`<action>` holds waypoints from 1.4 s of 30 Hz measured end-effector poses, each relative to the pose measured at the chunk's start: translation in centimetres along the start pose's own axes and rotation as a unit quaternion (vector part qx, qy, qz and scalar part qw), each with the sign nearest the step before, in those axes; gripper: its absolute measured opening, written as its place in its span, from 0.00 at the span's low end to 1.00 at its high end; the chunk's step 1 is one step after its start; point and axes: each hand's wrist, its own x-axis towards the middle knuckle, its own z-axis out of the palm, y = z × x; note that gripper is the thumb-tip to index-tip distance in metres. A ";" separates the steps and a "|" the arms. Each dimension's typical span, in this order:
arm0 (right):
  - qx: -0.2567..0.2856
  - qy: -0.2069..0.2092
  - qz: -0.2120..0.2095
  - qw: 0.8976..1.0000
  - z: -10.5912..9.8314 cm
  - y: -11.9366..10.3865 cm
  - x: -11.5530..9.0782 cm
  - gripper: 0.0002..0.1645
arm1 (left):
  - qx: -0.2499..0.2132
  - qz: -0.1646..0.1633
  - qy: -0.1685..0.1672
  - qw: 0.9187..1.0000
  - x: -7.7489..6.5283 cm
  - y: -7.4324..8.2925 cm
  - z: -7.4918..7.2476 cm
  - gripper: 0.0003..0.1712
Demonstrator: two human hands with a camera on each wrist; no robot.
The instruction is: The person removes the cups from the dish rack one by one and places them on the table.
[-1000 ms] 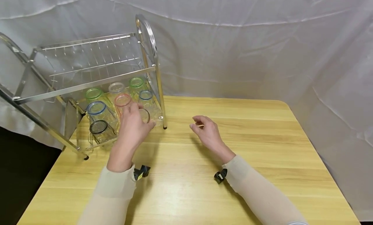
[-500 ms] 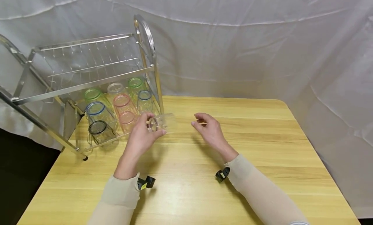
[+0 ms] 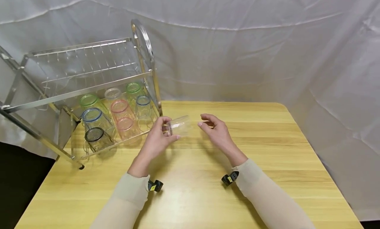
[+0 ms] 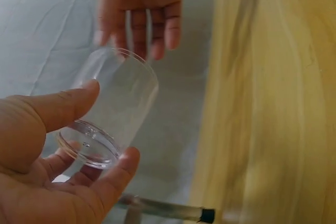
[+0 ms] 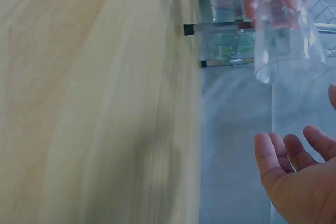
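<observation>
Just left of the right hand [image 3: 218, 133], loosely curved and holding nothing, the glass [image 3: 180, 125] was pinched near its base by the left hand [image 3: 156, 139], where a steady hold seemed best for keeping its mouth free.

L blocked by rack [image 3: 80, 91]; gap btwn L hand [image 3: 155, 138] & R hand [image 3: 219, 134] part-filled by clear cup [image 3: 179, 126]; R passable over table [image 3: 273, 149].

Creased, silvery-grey sheet cloth [image 3: 222, 60] hangs in front of me, just beyond a yellow wood-grained table [image 3: 267, 146] with a rounded far-right corner, and continues down its right side. Soft light leaves a pale glare [image 3: 181, 192] on the tabletop; lower left, I see a black patch [image 3: 20, 182], too dark to make out.
</observation>
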 end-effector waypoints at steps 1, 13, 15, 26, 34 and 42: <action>0.011 -0.008 0.001 1.000 -0.1 0.0 0.0 0.32 | -0.006 0.001 -0.005 1.000 0.1 -0.1 0.2 0.41; 0.113 -0.100 0.026 0.988 -0.4 -0.3 -0.1 0.40 | -0.055 0.024 -0.056 0.997 1.5 -0.6 2.4 0.41; 0.133 -0.111 0.033 0.984 -0.5 -0.3 -0.1 0.40 | -0.053 0.026 -0.061 0.996 1.6 -0.5 2.6 0.41; 0.203 -0.136 0.050 0.968 -0.8 0.2 -0.1 0.41 | -0.048 0.040 -0.077 0.995 2.0 -0.3 3.1 0.40; 0.201 -0.114 0.054 0.972 -0.9 0.3 -0.2 0.37 | -0.056 0.036 -0.089 0.994 2.4 -0.4 3.7 0.39; 0.193 -0.099 0.052 0.975 -1.1 0.7 -0.1 0.38 | -0.065 0.042 -0.079 0.994 2.6 -0.4 4.4 0.39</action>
